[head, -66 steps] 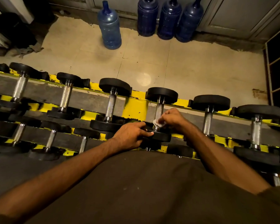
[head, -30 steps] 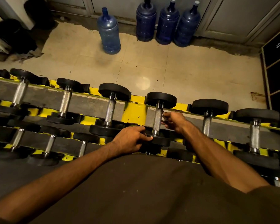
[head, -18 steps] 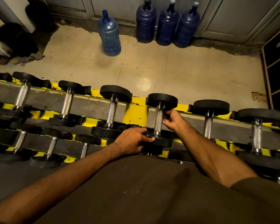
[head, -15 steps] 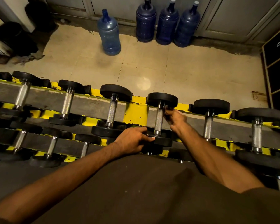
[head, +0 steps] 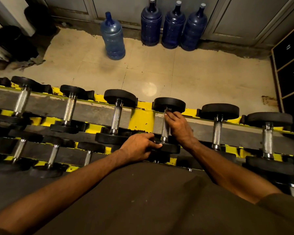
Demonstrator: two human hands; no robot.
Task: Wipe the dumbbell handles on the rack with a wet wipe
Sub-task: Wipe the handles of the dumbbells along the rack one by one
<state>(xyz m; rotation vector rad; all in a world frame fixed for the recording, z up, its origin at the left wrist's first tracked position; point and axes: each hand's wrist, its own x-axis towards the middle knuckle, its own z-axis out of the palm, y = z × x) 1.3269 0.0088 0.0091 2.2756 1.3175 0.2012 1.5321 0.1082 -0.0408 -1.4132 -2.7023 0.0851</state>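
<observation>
A yellow and grey rack [head: 139, 119] holds rows of black dumbbells with knurled steel handles. My right hand [head: 178, 126] is wrapped around the upper part of one dumbbell's handle [head: 165, 133], near its far black head [head: 169, 104]. The wet wipe is hidden inside that hand, apart from a small pale edge at the fingertips [head: 165, 113]. My left hand [head: 139, 147] rests on the near black head [head: 170, 148] of the same dumbbell, gripping its edge with thumb on top.
Neighbouring dumbbells stand close on both sides, at left [head: 116, 116] and right [head: 217, 129]. A lower rack row [head: 53, 155] lies nearer me. Several blue water jugs [head: 113, 38] stand on the tiled floor beyond. Dark lockers [head: 292, 70] are at right.
My right hand has slid along the handle from its near end up towards the far head. My left hand has stayed on the near head.
</observation>
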